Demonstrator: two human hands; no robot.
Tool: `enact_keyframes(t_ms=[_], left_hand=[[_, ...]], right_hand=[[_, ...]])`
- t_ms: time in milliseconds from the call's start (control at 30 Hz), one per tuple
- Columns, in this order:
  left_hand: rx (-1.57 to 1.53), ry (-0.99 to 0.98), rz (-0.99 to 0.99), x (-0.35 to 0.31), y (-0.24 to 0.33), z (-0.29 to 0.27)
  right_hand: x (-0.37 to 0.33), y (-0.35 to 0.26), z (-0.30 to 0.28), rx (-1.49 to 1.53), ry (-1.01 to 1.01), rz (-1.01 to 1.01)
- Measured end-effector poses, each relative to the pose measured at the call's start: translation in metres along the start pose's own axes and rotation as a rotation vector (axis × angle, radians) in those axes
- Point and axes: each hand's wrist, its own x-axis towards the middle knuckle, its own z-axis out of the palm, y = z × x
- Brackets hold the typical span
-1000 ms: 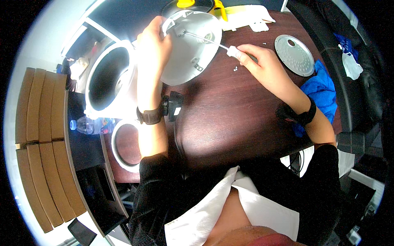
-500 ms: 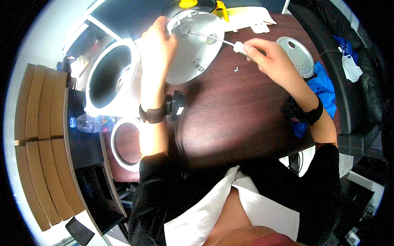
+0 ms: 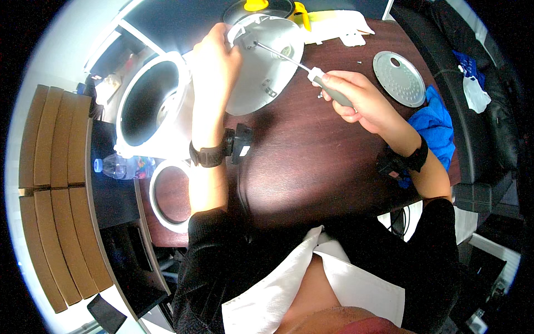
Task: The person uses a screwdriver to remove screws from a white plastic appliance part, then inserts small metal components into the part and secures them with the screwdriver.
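Observation:
A round white plastic cover is tilted up at the far side of the table, its inner face toward me. My left hand grips it by the left rim. In my right hand is a screwdriver with a grey and white handle, the fingers wrapped round it. Its metal shaft reaches left across the cover, and the tip meets a spot near the upper left of the inner face. A few tiny metal pieces lie on the table just under my right hand, partly hidden by it.
A white cylindrical housing stands open to the left, with a white ring and a plastic bottle nearer me. To the right lie a perforated grey disc and a blue cloth. Behind are white panels and a black-and-yellow item.
My right hand has turned and shifted slightly left and down, showing more of the screwdriver's handle. The tip stays at about the same spot, and the left hand and cover have hardly moved.

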Motion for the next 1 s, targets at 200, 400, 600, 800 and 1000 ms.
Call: enact_keyframes(t_ms=[200,400,600,800,1000], left_hand=[[-0.006,0.076,0.064,-0.002,-0.006,0.003],[0.032,0.077,0.047,-0.002,-0.005,0.004],[-0.06,-0.001,-0.007,0.0,0.002,0.001],[0.033,0.068,0.075,-0.005,-0.012,0.004],[-0.113,-0.002,0.048,-0.025,-0.023,-0.01]], right_hand=[[-0.003,0.001,0.004,0.005,0.024,-0.004],[-0.002,0.003,0.001,0.024,0.002,0.004],[-0.004,0.002,0.002,0.009,0.005,-0.007],[-0.006,0.003,0.01,0.015,0.015,0.032],[-0.008,0.003,0.023,-0.076,-0.006,0.044]])
